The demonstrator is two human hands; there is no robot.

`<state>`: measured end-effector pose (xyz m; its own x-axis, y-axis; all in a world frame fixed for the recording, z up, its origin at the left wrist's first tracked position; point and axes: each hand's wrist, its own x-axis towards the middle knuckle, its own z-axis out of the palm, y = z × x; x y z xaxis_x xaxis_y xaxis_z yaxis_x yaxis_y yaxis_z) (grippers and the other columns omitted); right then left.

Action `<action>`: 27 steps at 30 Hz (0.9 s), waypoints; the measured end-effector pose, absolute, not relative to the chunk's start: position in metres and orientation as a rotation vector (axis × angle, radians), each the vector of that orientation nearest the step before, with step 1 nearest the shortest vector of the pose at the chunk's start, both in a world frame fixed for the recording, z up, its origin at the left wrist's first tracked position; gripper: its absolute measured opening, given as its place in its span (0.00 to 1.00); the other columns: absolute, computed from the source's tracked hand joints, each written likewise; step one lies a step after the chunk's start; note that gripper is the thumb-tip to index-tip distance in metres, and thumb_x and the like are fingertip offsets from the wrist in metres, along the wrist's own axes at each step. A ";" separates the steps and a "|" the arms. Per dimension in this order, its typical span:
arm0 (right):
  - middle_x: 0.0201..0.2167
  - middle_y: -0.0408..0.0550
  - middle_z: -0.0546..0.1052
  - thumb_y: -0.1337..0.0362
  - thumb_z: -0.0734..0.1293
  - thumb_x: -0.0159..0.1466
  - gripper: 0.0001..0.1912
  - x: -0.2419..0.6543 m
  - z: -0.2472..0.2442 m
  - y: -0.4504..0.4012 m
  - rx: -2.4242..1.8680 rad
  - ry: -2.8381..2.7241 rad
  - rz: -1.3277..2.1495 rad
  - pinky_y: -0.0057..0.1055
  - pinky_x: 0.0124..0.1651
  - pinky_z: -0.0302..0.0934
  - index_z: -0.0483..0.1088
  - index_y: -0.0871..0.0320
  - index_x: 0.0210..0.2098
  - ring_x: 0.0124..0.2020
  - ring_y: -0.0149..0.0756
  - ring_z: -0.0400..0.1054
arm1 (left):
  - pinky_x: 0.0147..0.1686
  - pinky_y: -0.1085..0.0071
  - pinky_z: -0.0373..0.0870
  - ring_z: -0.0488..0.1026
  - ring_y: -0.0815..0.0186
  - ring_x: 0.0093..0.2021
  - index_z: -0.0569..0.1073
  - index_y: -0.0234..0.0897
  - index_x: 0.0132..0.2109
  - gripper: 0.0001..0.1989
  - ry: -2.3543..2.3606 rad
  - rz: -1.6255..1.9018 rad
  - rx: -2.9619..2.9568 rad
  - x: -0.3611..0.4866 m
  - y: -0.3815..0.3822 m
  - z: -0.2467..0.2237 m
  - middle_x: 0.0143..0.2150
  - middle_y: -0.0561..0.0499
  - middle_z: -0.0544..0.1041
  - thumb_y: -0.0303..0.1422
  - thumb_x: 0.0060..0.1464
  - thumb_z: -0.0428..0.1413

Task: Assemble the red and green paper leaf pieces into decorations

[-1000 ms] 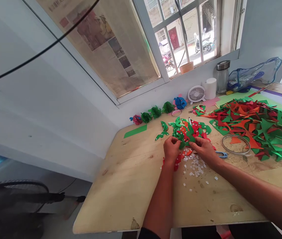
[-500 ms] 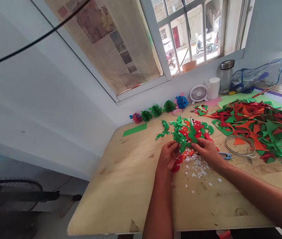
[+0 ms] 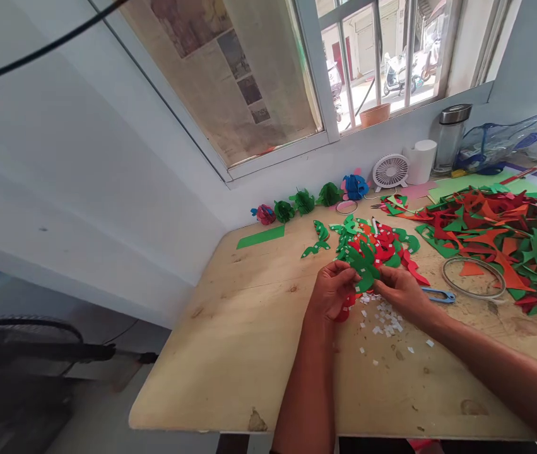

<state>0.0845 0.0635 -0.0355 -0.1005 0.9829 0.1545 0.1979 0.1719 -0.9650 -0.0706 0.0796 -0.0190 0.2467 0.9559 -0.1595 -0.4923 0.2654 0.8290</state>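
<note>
Between my two hands is a green paper cutout (image 3: 364, 272) with wavy edges and small white squares on it. My left hand (image 3: 336, 287) pinches its left side, and my right hand (image 3: 398, 289) pinches its right side. Just beyond lies a heap of red, green and orange cutouts (image 3: 384, 243), many marked with white squares. Under and in front of my hands, small white square pieces (image 3: 386, 320) are scattered on the wooden table (image 3: 230, 347). A red cutout (image 3: 342, 313) shows partly behind my left hand.
Blue-handled scissors (image 3: 440, 295) and a tape ring (image 3: 474, 277) lie to the right. Behind them spreads a large pile of paper scraps (image 3: 509, 243). Folded paper figures (image 3: 304, 201), a small fan (image 3: 390, 172) and a glass bottle (image 3: 450, 140) stand along the wall. A green strip (image 3: 261, 237) lies at the left.
The view has shifted, so the table's things appear further right. The green cutout now shows a broader face, and my hands have come slightly together around it.
</note>
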 end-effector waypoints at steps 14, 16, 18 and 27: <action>0.16 0.38 0.61 0.52 0.64 0.55 0.16 0.087 -0.031 0.062 -1.153 -1.604 1.099 0.25 0.21 0.47 0.65 0.59 0.20 0.19 0.26 0.52 | 0.19 0.78 0.57 0.63 0.76 0.17 0.69 0.33 0.27 0.16 0.806 1.095 0.782 -0.067 0.081 -0.015 0.19 0.55 0.71 0.33 0.32 0.67; 0.16 0.39 0.62 0.52 0.64 0.55 0.17 0.087 -0.030 0.062 -1.150 -1.605 1.098 0.25 0.21 0.48 0.66 0.59 0.20 0.19 0.27 0.53 | 0.19 0.78 0.56 0.63 0.76 0.17 0.69 0.32 0.27 0.16 0.813 1.107 0.787 -0.066 0.080 -0.014 0.19 0.56 0.70 0.34 0.32 0.67; 0.16 0.40 0.64 0.52 0.64 0.55 0.17 0.087 -0.029 0.062 -1.147 -1.608 1.101 0.25 0.21 0.50 0.66 0.59 0.21 0.20 0.28 0.55 | 0.18 0.78 0.56 0.63 0.76 0.17 0.70 0.32 0.26 0.16 0.820 1.120 0.791 -0.065 0.081 -0.014 0.18 0.56 0.70 0.34 0.31 0.67; 0.17 0.40 0.65 0.51 0.66 0.54 0.18 0.088 -0.026 0.061 -1.142 -1.611 1.161 0.25 0.21 0.49 0.64 0.59 0.20 0.19 0.27 0.53 | 0.17 0.78 0.53 0.62 0.77 0.16 0.69 0.32 0.25 0.15 0.837 1.113 0.788 -0.062 0.082 -0.012 0.18 0.56 0.70 0.33 0.30 0.67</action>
